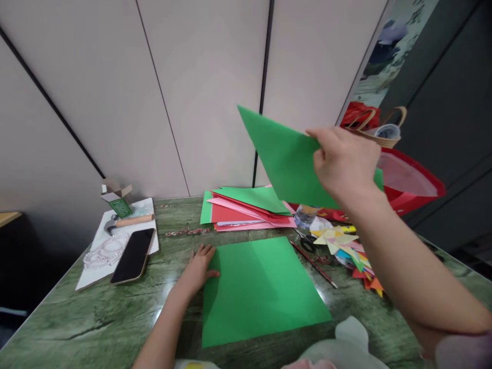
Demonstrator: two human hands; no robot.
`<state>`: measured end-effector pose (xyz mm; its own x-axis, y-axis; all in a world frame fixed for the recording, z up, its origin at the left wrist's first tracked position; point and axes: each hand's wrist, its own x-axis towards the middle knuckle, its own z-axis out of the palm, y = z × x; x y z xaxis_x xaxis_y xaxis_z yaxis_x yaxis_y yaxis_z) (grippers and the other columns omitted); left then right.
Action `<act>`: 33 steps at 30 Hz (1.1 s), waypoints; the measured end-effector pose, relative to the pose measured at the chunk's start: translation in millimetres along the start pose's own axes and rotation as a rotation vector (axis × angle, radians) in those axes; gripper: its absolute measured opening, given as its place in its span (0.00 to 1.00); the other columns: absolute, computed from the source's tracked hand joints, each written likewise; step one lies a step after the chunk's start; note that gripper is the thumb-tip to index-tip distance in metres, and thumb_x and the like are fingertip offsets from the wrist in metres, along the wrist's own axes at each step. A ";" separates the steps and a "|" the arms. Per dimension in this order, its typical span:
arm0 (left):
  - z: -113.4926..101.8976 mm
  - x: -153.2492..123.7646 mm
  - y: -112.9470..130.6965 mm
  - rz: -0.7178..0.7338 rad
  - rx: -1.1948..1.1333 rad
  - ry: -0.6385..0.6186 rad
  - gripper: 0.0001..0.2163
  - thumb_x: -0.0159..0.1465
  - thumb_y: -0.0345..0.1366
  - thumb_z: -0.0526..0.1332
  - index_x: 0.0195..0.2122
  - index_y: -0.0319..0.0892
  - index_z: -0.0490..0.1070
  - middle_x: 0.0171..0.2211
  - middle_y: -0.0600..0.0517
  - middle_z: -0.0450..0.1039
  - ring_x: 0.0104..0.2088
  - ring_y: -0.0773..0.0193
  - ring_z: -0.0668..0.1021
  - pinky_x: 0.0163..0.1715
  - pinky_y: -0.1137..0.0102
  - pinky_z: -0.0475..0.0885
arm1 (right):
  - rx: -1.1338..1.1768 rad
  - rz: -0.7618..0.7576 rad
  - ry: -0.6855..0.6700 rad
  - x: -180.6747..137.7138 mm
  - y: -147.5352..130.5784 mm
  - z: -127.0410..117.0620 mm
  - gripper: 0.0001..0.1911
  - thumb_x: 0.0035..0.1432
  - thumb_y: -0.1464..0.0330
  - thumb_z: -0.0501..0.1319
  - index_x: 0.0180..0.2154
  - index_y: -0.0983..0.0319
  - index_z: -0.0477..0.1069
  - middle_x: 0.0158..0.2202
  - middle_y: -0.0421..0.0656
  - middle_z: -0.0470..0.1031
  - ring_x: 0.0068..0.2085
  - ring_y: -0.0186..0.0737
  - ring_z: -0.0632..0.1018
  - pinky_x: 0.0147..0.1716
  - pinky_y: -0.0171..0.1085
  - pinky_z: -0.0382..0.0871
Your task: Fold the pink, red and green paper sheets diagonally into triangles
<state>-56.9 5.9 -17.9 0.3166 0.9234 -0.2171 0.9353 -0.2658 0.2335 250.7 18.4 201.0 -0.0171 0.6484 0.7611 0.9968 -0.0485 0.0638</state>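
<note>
A large sheet of green paper (261, 292) lies flat on the green marbled table. My left hand (200, 267) rests at its upper left edge, fingers spread, the thumb touching the sheet. Raised above the table on the right, my right hand (346, 159) pinches a second piece of green paper (280, 159) by its upper edge. That piece hangs tilted, one corner pointing up and left, and part of it is hidden behind the hand and wrist. Behind the flat sheet lies a stack of red, pink and green paper (246, 210).
Black-handled scissors (307, 243) and a pencil (313, 264) lie right of the flat sheet, beside colourful paper pieces (346, 246). At left are a phone (134, 256), a hammer (128, 222) and a small green box (119, 202). A red bag (415, 179) and a basket (378, 136) stand back right.
</note>
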 end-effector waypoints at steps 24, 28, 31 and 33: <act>4.1 11.2 -5.6 -0.050 -0.230 0.151 0.38 0.41 0.29 0.71 0.56 0.43 0.63 0.55 0.42 0.66 0.57 0.48 0.66 0.55 0.59 0.59 | 0.784 -0.867 -0.475 -209.9 -121.7 110.3 0.13 0.60 0.60 0.55 0.40 0.62 0.71 0.42 0.48 0.74 0.42 0.43 0.72 0.40 0.42 0.68; 6.0 10.9 -6.6 -0.049 -0.318 0.223 0.36 0.37 0.28 0.73 0.52 0.43 0.69 0.48 0.44 0.70 0.52 0.48 0.69 0.51 0.58 0.62 | 0.740 -1.008 -0.501 -264.9 -155.5 66.9 0.14 0.58 0.58 0.57 0.39 0.62 0.70 0.49 0.52 0.72 0.51 0.53 0.69 0.44 0.48 0.68; 7.7 10.7 -8.8 -0.081 -0.412 0.295 0.34 0.37 0.26 0.72 0.49 0.43 0.71 0.43 0.47 0.71 0.48 0.50 0.71 0.49 0.59 0.65 | 0.669 -0.941 -0.528 -274.6 -165.7 60.3 0.14 0.61 0.63 0.53 0.43 0.66 0.68 0.53 0.60 0.68 0.53 0.56 0.70 0.44 0.49 0.68; 9.5 12.4 -12.4 -0.130 -0.495 0.353 0.31 0.41 0.25 0.70 0.50 0.43 0.70 0.41 0.48 0.72 0.42 0.55 0.74 0.45 0.61 0.68 | 0.652 -0.938 -0.535 -272.4 -164.9 59.0 0.15 0.62 0.66 0.52 0.46 0.68 0.67 0.52 0.64 0.68 0.52 0.55 0.71 0.45 0.49 0.68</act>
<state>-63.1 18.0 -32.5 0.0547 0.9979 0.0336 0.7518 -0.0633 0.6563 95.6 -105.5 -54.9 -0.8557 0.4636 0.2299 0.4745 0.8802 -0.0089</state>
